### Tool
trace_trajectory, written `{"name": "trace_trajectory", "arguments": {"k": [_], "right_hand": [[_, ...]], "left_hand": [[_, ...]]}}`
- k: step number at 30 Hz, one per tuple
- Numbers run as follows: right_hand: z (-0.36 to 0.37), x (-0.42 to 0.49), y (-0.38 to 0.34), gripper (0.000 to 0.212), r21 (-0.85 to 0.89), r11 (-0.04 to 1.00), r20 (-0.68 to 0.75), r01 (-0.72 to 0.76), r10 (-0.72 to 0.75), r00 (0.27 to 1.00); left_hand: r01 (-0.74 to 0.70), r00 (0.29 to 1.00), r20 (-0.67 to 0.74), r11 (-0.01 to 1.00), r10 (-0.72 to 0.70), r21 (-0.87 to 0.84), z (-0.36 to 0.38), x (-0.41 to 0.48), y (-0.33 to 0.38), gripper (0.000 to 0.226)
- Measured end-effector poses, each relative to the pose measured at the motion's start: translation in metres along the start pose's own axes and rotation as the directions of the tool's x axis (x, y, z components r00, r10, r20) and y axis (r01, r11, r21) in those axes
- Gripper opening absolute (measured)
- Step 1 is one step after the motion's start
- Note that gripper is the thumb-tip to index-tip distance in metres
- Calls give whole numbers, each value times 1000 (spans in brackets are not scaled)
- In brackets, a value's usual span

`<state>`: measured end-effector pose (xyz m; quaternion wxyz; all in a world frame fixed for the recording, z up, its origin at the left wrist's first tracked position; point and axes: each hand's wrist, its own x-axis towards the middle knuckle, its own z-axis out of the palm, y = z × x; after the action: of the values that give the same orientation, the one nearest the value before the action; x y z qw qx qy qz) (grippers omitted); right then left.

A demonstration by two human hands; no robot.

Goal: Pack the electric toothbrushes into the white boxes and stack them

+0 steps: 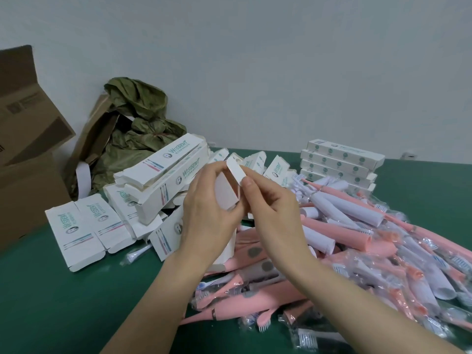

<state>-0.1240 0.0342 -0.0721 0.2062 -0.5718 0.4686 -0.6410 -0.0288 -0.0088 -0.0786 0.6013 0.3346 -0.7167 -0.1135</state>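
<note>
One white box (226,198) is being held upright above the tabletop (76,302), centre frame. It is being gripped by the left hand (209,215), fingers curled round its body, grip closed to box width. Its top flap (236,171) is being pinched by the right hand (273,210), thumb and forefinger nearly meeting. Closed boxes are being kept in one stack (339,162), rear right: four counted, a fifth partly hidden. Pink toothbrushes (357,241) are lying heaped at right, too tangled for counting. Unfilled boxes (158,180) are lying piled at left, count unclear.
</note>
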Motion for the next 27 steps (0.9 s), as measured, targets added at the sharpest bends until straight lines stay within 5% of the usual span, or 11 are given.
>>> {"name": "trace_trajectory", "arguments": {"k": [3, 8, 16, 21, 27], "right_hand": [[-2, 0, 7, 22, -8, 1000, 4, -10, 10, 1000], [-4, 0, 15, 33, -27, 998, -41, -57, 56, 998], [3, -4, 12, 34, -178, 971, 12, 163, -163, 987], [6, -5, 14, 34, -116, 984, 3, 135, -136, 991], [7, -5, 17, 38, -337, 874, 44, 350, -357, 933]], "left_hand": [[63, 991, 120, 998, -66, 29, -3, -1, -8, 64], [154, 971, 129, 939, -202, 309, -15, -1, -29, 64], [120, 993, -9, 974, -120, 193, -15, -2, -25, 61], [116, 993, 1, 977, -118, 180, -14, -4, -20, 61], [99, 995, -21, 979, -97, 176, -16, -4, -16, 62]]}}
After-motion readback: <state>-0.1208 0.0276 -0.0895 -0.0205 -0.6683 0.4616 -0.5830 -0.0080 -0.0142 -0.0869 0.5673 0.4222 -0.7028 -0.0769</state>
